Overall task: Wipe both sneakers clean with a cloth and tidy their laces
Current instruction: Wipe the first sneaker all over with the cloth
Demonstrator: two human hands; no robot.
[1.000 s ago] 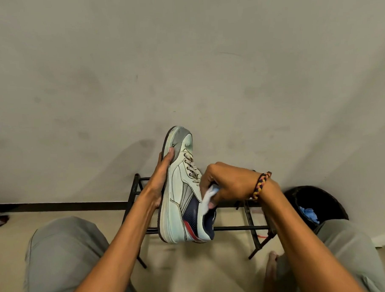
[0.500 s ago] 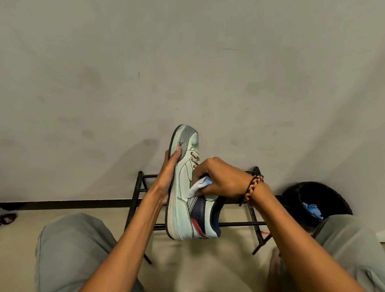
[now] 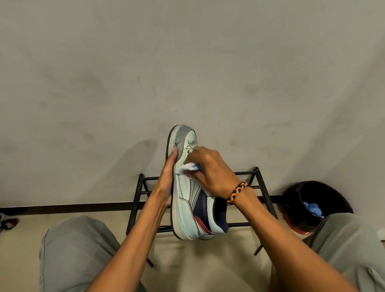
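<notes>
The sneaker (image 3: 189, 190) is held in the air in front of the seated person, toe pointing up and away, heel toward the body, above the floor (image 3: 192, 267) and in front of a black metal shoe rack (image 3: 143, 193). The upper is pale, with a grey toe panel, a navy perforated heel panel and a red stripe near the sole.

The left hand (image 3: 167, 180) lies flat along the sole side of the sneaker, fingers extended upward, thumb tip on the toe edge; its grip is closed on the sneaker, supporting it from the left.

The right hand (image 3: 210, 171) has its grip closed on a white cloth (image 3: 189, 167), pressing it against the side of the upper just below the lace area. Only a small bunched part of the cloth shows under the fingers. A braided bracelet (image 3: 236, 192) sits on the right wrist.

Both knees, in grey trousers, frame the lower view. A dark round bin (image 3: 299, 198) stands to the right of the rack, near the wall (image 3: 183, 58), with something blue (image 3: 313, 209) inside it.
</notes>
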